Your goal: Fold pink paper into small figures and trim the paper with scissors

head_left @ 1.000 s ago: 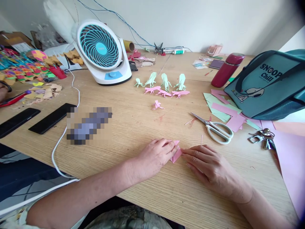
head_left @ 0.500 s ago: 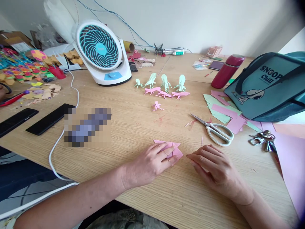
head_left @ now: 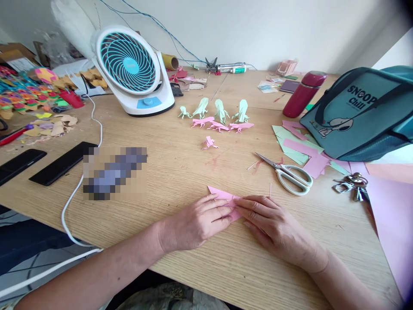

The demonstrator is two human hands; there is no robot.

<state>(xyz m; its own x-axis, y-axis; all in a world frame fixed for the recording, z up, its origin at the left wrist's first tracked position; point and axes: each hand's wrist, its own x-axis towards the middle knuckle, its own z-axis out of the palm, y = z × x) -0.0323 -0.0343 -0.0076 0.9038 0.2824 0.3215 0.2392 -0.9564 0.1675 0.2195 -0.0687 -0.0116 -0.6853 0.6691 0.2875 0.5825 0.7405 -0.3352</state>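
A folded piece of pink paper (head_left: 220, 193) lies on the table in front of me, partly hidden under my hands. My left hand (head_left: 203, 219) rests flat across it, fingers stretched out and pressing it down. At the paper's right corner, my right hand (head_left: 274, 224) has its fingers closed together on the edge; the thumb sits lower and is partly covered. Beyond the hands stands a small pink origami figure (head_left: 209, 142). Behind that are rows of pink origami figures (head_left: 240, 126) and pale green ones (head_left: 221, 111).
Scissors (head_left: 290, 174) lie to the right, near keys (head_left: 354, 184) and pink and green paper pieces (head_left: 303, 148). A red flask (head_left: 303, 94) and a teal bag (head_left: 351, 116) stand behind them. A fan (head_left: 130, 64) and a white cable (head_left: 72, 202) are at left.
My right hand has moved left and come onto the right corner of the pink paper. My left hand stays on the paper. The view has shifted slightly.
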